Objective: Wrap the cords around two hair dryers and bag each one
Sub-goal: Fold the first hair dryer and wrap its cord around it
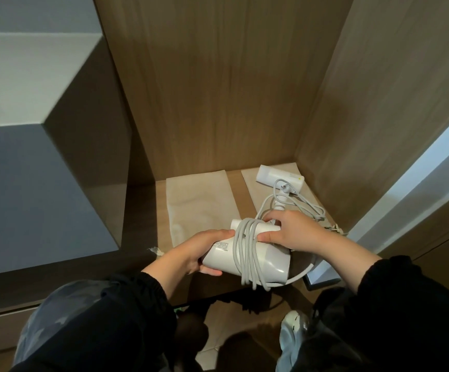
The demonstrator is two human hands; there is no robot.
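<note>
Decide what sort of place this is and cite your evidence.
Probably a closet or cabinet nook, perhaps a hotel's: wood-grain panels enclose a shelf holding a hair dryer and flat bags.

Both hands [204, 251] gripping cord-wrapped hair dryer [266, 260], wooden shelf [204, 275]

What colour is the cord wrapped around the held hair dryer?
The cord is light grey, head view.

Near white hair dryer [269, 260], grey cord [246, 245] coiled round its barrel. Far right, second dryer [279, 178], loose cord [306, 208], lies on a paper bag [252, 190]; another bag [199, 205] lies left.
</note>
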